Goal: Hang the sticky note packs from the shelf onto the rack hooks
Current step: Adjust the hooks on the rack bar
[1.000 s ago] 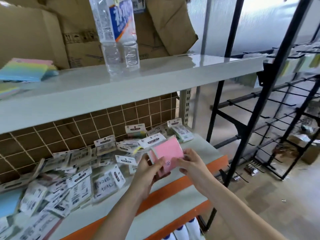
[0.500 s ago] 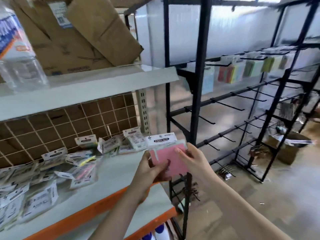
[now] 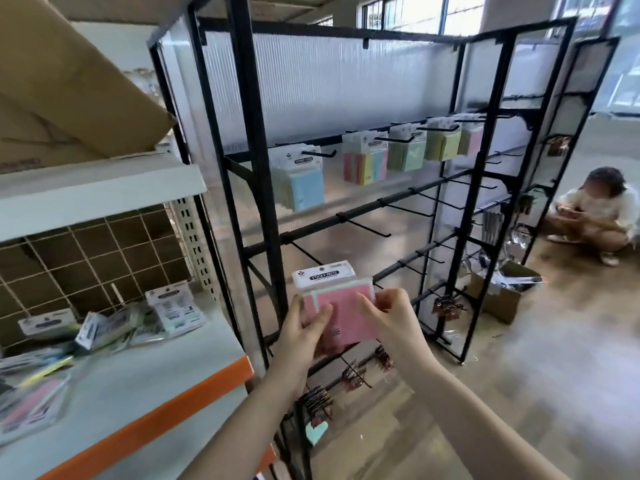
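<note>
Between the shelf (image 3: 138, 386) and the black rack (image 3: 346, 216), we hold a small stack of pink sticky note packs (image 3: 341, 311) upright at chest level, its white header card on top. Our left hand (image 3: 304, 329) grips the stack's left edge, thumb curled across the front and fingers behind; our right hand (image 3: 391, 315) pinches the right side, thumb on the pink face. More packs (image 3: 138, 323) lie heaped on the shelf, and several colours already hang (image 3: 367, 161) on the rack's top row. We judge the main risk to be the hang hole: we cannot see it clearly, and if the headers in the stack are not lined up, a bare hook (image 3: 367, 227) may catch only the front pack and let the others slide off behind. The packs look glossy, so a loose pinch could let one slip to the floor. A hurried reach might also snag our forearm on the lower hooks.
</note>
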